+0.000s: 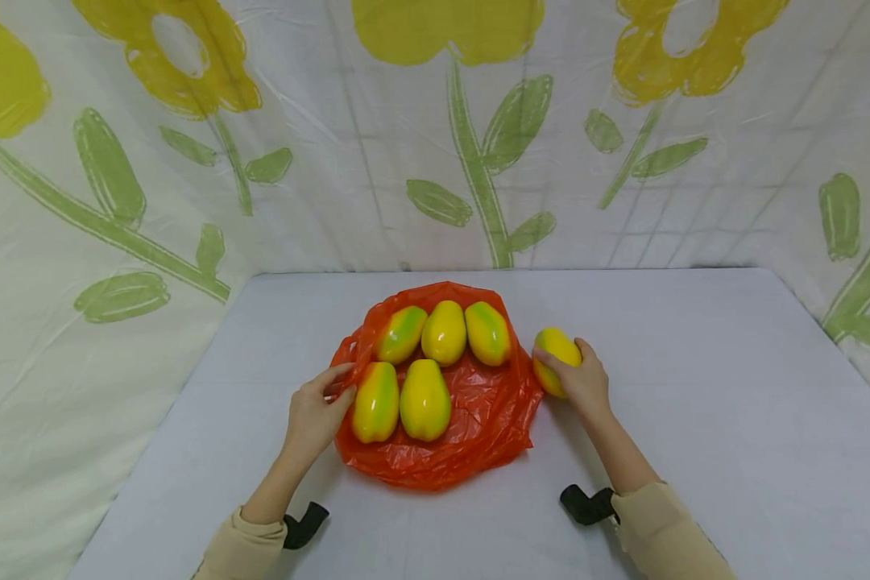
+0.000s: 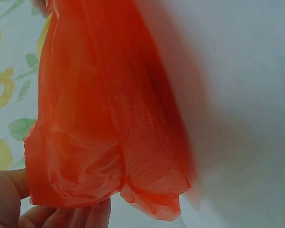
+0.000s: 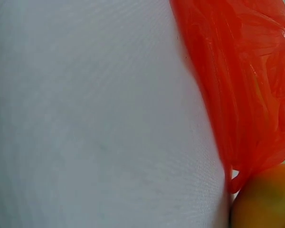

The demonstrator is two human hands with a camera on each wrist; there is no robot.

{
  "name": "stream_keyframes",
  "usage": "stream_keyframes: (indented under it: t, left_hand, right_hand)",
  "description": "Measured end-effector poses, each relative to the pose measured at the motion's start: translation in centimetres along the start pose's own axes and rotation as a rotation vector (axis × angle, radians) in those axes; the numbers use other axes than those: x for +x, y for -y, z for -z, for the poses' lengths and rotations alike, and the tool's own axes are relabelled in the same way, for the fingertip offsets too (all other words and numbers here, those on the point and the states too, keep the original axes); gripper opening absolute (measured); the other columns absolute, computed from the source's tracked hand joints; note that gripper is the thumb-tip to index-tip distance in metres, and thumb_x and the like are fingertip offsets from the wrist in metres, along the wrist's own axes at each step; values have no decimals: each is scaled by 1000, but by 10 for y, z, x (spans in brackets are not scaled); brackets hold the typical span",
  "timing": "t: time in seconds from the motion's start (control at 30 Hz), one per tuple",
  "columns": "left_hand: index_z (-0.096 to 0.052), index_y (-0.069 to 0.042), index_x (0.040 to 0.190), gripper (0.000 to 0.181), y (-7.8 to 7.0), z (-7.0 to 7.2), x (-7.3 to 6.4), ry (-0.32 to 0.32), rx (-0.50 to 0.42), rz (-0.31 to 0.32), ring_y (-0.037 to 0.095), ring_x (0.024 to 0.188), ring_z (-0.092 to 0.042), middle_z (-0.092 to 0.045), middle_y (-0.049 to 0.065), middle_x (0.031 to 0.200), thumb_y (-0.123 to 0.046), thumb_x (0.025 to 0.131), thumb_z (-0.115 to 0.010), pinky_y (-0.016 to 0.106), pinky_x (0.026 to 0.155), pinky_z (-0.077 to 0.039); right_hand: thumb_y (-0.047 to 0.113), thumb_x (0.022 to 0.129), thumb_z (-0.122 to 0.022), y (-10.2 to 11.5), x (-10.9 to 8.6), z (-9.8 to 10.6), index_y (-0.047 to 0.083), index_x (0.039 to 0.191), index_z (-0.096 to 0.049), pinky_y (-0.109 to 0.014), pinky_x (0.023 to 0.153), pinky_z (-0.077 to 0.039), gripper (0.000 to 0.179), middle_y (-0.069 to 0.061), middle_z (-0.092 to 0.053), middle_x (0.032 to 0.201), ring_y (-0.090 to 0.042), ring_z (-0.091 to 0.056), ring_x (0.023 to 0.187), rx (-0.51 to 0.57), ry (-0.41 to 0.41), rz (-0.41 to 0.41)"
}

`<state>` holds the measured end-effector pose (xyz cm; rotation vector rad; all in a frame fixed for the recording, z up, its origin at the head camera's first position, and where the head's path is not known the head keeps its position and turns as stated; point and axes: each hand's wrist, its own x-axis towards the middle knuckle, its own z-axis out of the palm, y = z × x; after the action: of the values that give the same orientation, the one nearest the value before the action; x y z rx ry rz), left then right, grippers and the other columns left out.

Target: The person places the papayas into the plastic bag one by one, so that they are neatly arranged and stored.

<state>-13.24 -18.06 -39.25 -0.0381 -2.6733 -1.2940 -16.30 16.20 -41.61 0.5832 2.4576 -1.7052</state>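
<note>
A red plastic bag (image 1: 471,403) lies with its mouth spread wide. Several yellow-green papayas (image 1: 425,400) rest inside it, in a back row and a front row. My left hand (image 1: 317,409) holds the bag's left rim between thumb and fingers; the left wrist view shows those fingers (image 2: 99,216) at the edge of the red plastic (image 2: 85,156). Just outside the bag's right side, my right hand (image 1: 583,379) grips another papaya (image 1: 560,348), thumb across its near side. In the right wrist view that papaya (image 3: 266,202) shows at the lower corner, beside the bag's handle, with the hand out of sight.
A white cloth covers the table (image 1: 696,362). Behind it and on both sides hangs a curtain (image 1: 319,161) printed with yellow flowers. Black wrist mounts (image 1: 586,505) stick out inward from both sleeves.
</note>
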Motion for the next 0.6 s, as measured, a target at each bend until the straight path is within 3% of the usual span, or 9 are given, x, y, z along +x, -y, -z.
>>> stream_keyframes:
  t: [0.6]
  left_hand:
    - [-63, 4, 122, 32, -2, 0, 0, 4, -2, 19, 39, 99, -64, -65, 25, 115, 2, 91, -60, 49, 89, -53]
  right_hand:
    - [34, 92, -61, 2, -3, 3, -4, 152, -18, -55, 111, -28, 83, -28, -26, 152, -41, -31, 131, 28, -14, -3]
